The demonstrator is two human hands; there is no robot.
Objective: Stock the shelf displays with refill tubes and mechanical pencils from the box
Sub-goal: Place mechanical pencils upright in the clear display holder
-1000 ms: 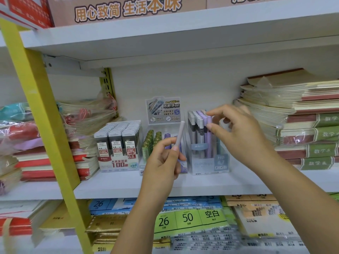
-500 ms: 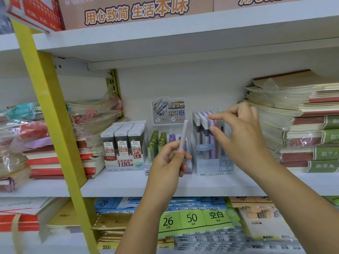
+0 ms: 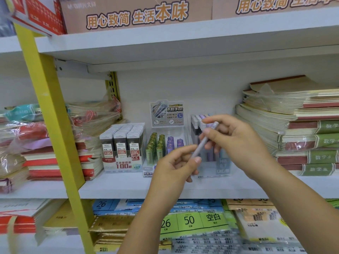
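Reaching forward side by side over the white shelf (image 3: 128, 187), the left hand (image 3: 174, 164) pinches the low end of a pale pencil (image 3: 200, 146) tilted up to the right, while the right hand (image 3: 236, 143) pinches its top, just in front of the clear pencil stand (image 3: 222, 166).

- My left forearm (image 3: 146, 217) rises from the bottom middle of the view, with the back of the hand turned toward me.
- My left grip (image 3: 175, 166) pinches the lower end of a mechanical pencil (image 3: 199, 149) between thumb and forefinger, the other fingers curled loosely beneath.
- My right forearm (image 3: 293, 204) reaches in from the lower right, slanting up and to the left.
- My right grip (image 3: 233, 142) sits just above and right of the left, thumb and forefinger pinching the pencil's upper part, the remaining fingers bent behind it.
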